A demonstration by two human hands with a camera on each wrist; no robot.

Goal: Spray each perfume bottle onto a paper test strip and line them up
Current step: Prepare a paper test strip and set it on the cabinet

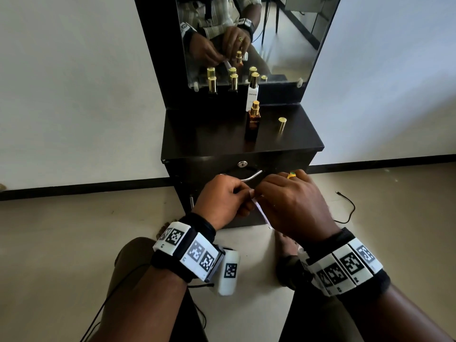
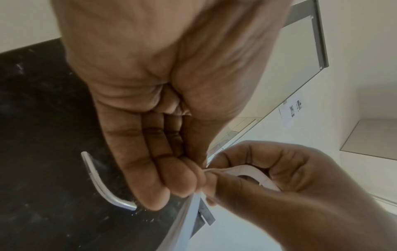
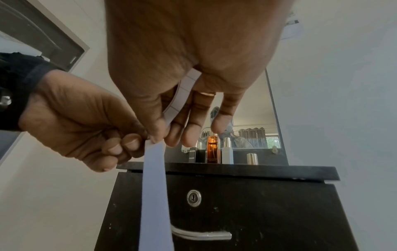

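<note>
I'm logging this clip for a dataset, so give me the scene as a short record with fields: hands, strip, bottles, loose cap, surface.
left hand: pinches the paper strip at its near end
right hand: pinches the same strip, fingers curled round it
strip: white, held between both hands in front of the drawer, not on the cabinet
amber bottle: upright on the cabinet, cap off, sprayer bare
white bottle: upright behind the amber one, gold cap on
loose cap: gold, standing to the right of the amber bottle
cabinet: dark top, mirror behind, no strips on it
</note>
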